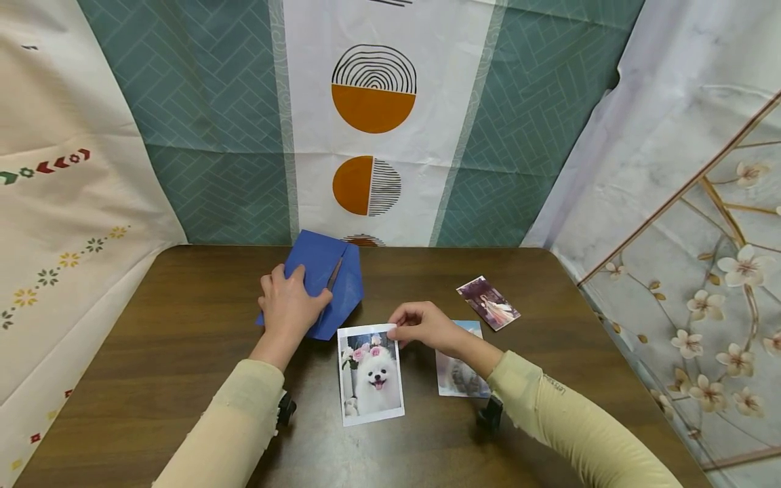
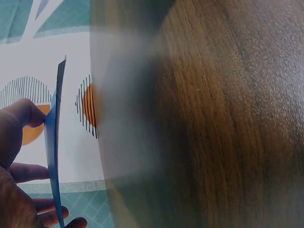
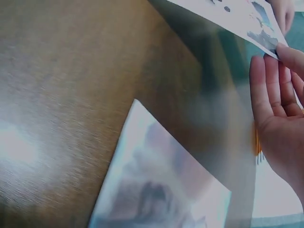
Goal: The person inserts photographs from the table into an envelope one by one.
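My left hand (image 1: 288,303) grips a blue paper envelope (image 1: 348,288), whose flap edges part in a dark slit. In the left wrist view the envelope (image 2: 53,152) appears edge-on, between the thumb and the fingers. The right hand (image 1: 433,329) pinches the top right corner of a white-bordered photo (image 1: 377,379) of a fluffy white dog wearing pink flowers. Thumb and fingertips meet on that corner in the right wrist view, where only part of the photo (image 3: 237,19) shows.
Under the right forearm lies a second, pale photo (image 1: 459,386), partly hidden. A small dark purple photo (image 1: 488,303) with a white-dressed figure lies farther back on the right. All are on a brown wooden table (image 1: 201,305), with patterned cloths (image 1: 213,135) hanging behind and beside it.
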{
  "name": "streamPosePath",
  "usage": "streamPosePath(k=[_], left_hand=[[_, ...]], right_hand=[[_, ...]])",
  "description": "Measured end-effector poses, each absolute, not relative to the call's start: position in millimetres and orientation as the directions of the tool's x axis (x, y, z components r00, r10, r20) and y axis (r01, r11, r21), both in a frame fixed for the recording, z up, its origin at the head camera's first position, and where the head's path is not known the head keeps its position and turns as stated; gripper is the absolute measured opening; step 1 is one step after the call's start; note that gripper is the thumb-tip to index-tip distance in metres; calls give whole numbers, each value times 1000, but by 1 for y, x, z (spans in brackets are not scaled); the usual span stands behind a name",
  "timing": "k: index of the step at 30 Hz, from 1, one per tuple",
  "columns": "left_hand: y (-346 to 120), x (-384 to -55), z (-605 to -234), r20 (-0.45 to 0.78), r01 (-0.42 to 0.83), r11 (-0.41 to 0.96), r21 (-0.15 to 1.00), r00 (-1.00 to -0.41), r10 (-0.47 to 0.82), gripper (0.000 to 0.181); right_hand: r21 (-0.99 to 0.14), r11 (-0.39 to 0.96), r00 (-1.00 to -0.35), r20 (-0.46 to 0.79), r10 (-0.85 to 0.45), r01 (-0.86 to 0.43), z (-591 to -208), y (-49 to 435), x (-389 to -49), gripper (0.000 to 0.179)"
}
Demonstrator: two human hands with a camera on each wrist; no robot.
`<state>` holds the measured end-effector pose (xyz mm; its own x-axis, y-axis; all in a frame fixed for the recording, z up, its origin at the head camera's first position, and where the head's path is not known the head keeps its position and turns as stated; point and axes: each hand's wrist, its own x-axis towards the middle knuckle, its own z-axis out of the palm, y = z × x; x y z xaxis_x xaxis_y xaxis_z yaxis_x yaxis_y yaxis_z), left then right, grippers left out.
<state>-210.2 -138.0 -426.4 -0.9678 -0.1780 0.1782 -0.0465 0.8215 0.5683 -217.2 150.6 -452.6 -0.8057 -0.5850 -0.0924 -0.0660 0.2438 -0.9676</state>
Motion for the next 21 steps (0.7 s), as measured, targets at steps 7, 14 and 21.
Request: streamPosePath(k=[7,14,21], left_hand=[[-136,-209,-425,170,-51,823,566,-970,-176,73],[-133,-209,-426,169,-52,826,561,-970,-176,73],[-132,-208,-429,176,-52,828,558,-968,-180,74]], right_hand=[[-982,188,-838,-100,-537,-3,-444,154,-228,16],[-988,141,-866,-119,-486,56,-433,152,-242,14],[-990,113,-884,-130,-449,89,-432,145,-258,13]])
